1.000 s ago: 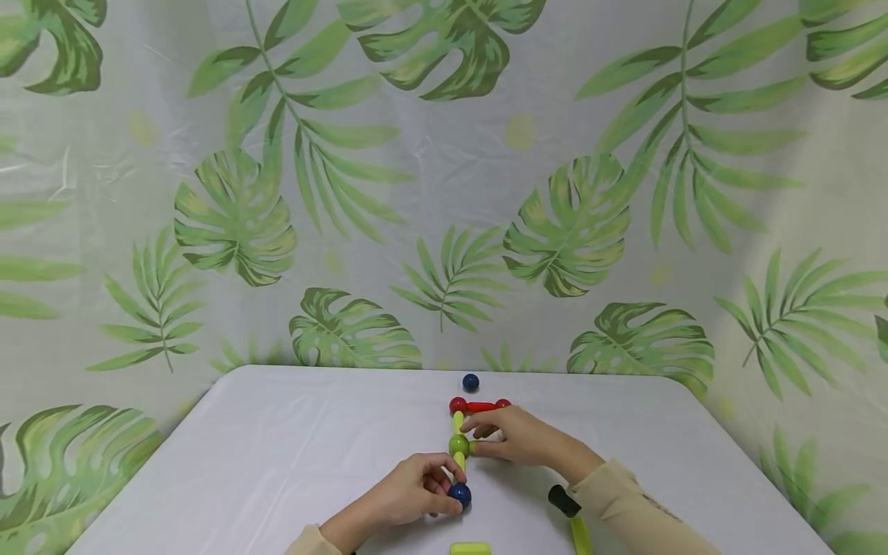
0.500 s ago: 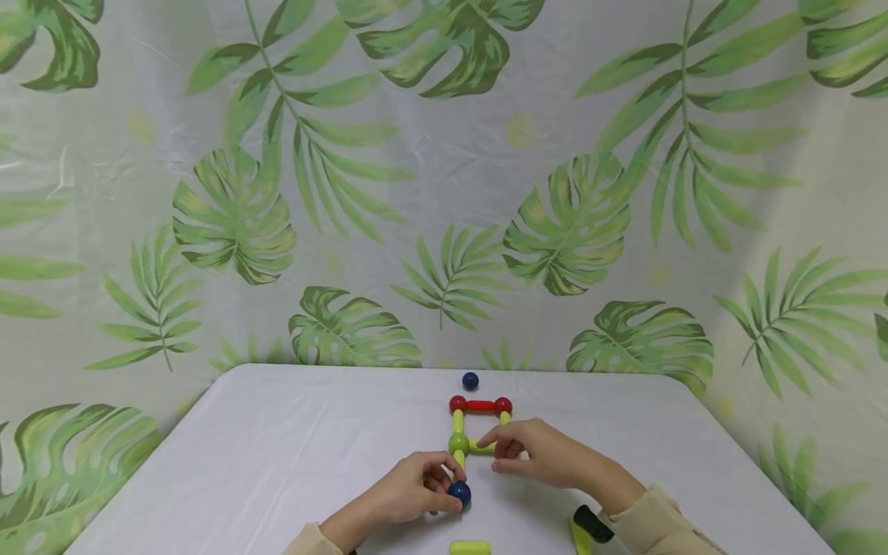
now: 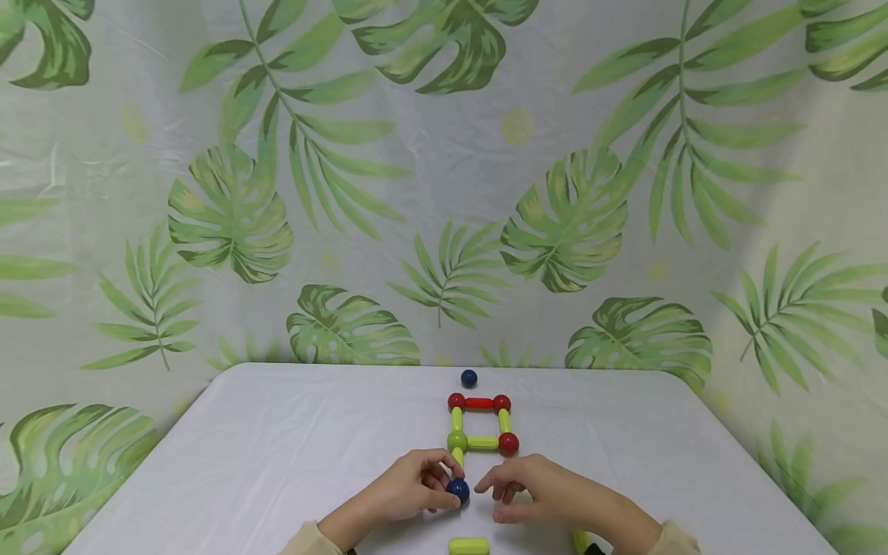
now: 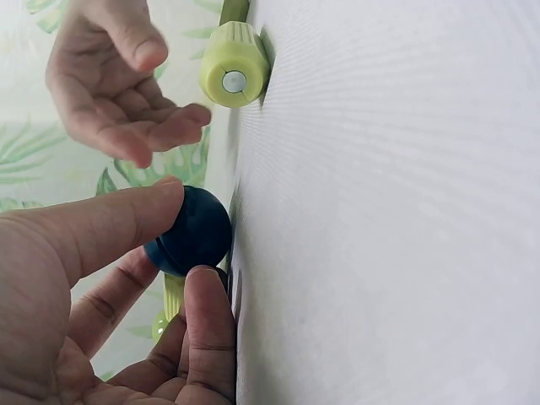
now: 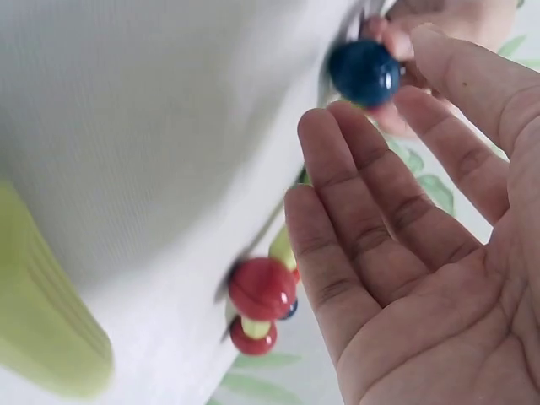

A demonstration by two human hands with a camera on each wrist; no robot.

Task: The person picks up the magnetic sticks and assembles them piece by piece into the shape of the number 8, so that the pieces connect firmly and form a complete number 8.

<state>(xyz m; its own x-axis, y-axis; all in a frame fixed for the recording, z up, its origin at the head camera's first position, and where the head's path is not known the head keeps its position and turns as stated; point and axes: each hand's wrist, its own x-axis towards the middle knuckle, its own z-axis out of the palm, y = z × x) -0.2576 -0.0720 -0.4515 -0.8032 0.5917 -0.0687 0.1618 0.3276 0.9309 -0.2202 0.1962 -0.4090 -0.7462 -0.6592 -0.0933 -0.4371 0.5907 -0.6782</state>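
My left hand (image 3: 409,487) holds a dark blue ball (image 3: 458,491) between thumb and fingers, low over the table at the near end of a yellow-green rod (image 3: 457,460). That rod runs back to a green ball (image 3: 457,441). Beyond it is a square of rods and balls: a red rod (image 3: 479,403) at the back, yellow-green rods on the other sides, and red balls (image 3: 509,443) at the other corners. My right hand (image 3: 537,491) is just right of the blue ball, fingers loosely bent and holding nothing; the right wrist view shows its bare palm (image 5: 422,337).
Another dark blue ball (image 3: 469,378) lies behind the square near the table's far edge. A loose yellow-green rod (image 3: 469,546) lies at the front, and a second one (image 3: 580,542) is partly hidden by my right forearm. A leaf-patterned curtain (image 3: 444,193) hangs behind the white table (image 3: 312,432).
My right hand has let go around the green ball and the near rod of the square and drawn back toward me, uncovering the near right red ball. The left hand stays at the blue ball.
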